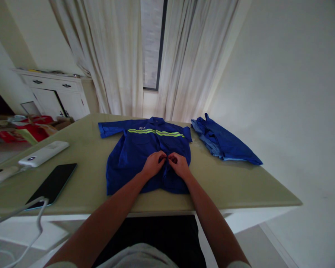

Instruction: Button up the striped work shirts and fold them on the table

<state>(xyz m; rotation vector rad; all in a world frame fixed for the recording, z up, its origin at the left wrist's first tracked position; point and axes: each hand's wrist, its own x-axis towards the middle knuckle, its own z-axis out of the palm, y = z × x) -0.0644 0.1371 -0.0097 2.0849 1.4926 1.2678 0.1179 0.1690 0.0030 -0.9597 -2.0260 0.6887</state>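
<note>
A blue work shirt point(134, 156) with a yellow reflective stripe across the chest lies flat and face up on the pale table point(234, 186), collar away from me. My left hand point(153, 163) and my right hand point(179, 163) meet at the shirt's front placket, about mid-height. Both have their fingers pinched on the fabric edges there. What sits between the fingertips is too small to make out.
A second blue garment point(223, 143) lies crumpled at the table's right. On the left lie a dark phone point(54, 182), a white power bank point(43, 153) and white cables point(30, 208). Curtains, a window and a white cabinet point(56, 95) stand behind.
</note>
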